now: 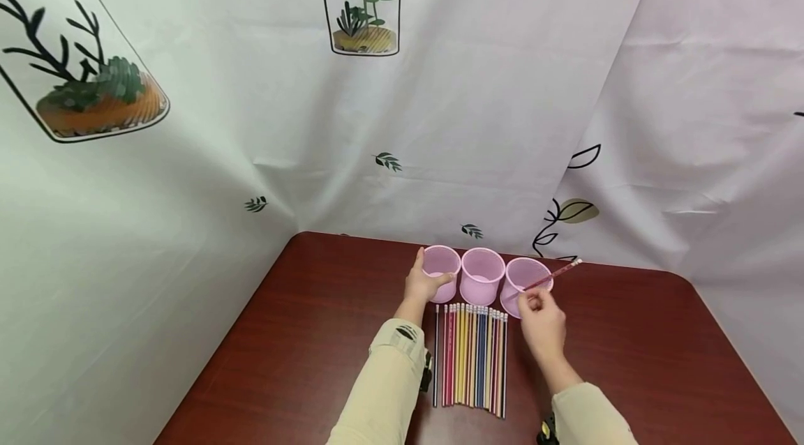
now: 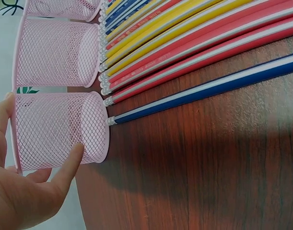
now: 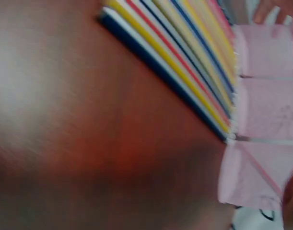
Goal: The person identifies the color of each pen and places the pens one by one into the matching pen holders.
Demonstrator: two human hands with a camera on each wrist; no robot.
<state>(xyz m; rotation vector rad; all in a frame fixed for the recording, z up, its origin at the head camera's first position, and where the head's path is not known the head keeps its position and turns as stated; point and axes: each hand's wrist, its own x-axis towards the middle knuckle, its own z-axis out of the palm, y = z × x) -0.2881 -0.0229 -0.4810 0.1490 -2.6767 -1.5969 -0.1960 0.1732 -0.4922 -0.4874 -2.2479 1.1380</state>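
Three pink mesh pencil cups stand in a row. My left hand (image 1: 427,286) holds the left cup (image 2: 50,132) at its side, thumb on the front and fingers round the far side. A red pencil (image 1: 565,268) leans inside the right cup (image 1: 514,277), its white eraser end jutting past the rim to the right. Beside that rim is my right hand (image 1: 544,323), its fingers bent close to the pencil; whether they pinch it I cannot tell. The middle cup (image 1: 482,284) holds nothing visible. In the right wrist view, blurred, the pencil (image 3: 261,168) shows through the mesh.
Several striped pencils (image 1: 461,361) lie side by side in front of the cups, erasers toward them. A dark blue pencil (image 2: 199,93) lies slightly apart at the left end. Brown wood-grain table (image 1: 320,319) extends to both sides; a printed white cloth (image 1: 440,117) hangs behind.
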